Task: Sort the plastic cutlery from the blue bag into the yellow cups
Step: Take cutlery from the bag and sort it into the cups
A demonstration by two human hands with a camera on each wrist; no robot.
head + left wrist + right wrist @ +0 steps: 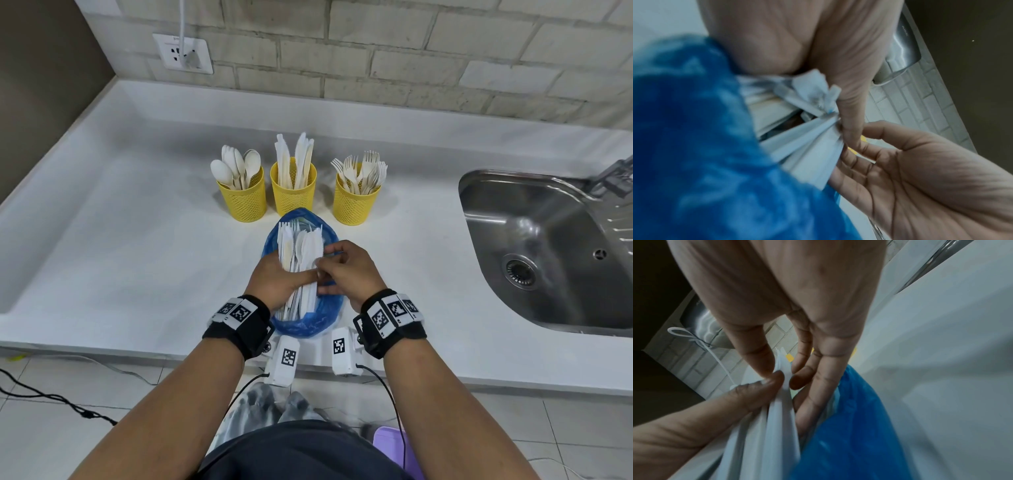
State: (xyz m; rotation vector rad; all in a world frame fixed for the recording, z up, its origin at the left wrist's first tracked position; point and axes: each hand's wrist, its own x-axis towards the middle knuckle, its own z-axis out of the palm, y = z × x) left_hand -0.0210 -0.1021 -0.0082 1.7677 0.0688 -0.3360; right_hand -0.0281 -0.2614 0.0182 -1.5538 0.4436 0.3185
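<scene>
Both forearms are bare, no sleeves at all. Each wrist has a chunky black fabric strap point(241, 327) wrapped round it, and on top sit little white tiles printed with black-and-white square marker codes point(394, 310), a couple on the left wrist, three or so on the right. Under each wrist hangs a white boxy camera unit point(285, 359) with its own marker sticker, and a thin black cable point(394, 397) runs from each box back toward the body. Lower down there's a dark navy top, and grey-white patterned trousers or shoes, hard to tell

Blue bag point(694, 146) — blurred, edge-cropped.
</scene>
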